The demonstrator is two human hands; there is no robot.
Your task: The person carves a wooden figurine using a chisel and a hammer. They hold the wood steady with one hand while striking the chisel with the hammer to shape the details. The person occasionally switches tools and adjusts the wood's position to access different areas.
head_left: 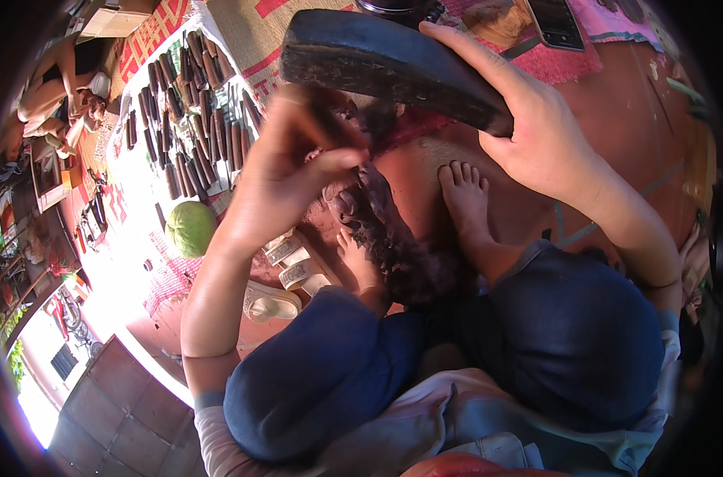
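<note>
My right hand (540, 135) grips one end of a long, thick dark block (393, 71) with a blackish top and a worn brown side. The block is held up, slanting to the far left. Close under its left end is my left hand (286, 171), smeared by motion, thumb stretched to the right. A brown blur lies by its fingers; whether they hold anything cannot be made out. Below both hands, between my bare feet, lies a lumpy mass of dark brown, clay-like material (369, 215).
Many dark brown sticks (194, 119) lie in rows on a white sheet at the left. Nearby are a green round fruit (190, 228) and pale sandals (298, 266). A phone (554, 24) rests at the far right on pink cloth. Another person (59, 87) sits at the far left.
</note>
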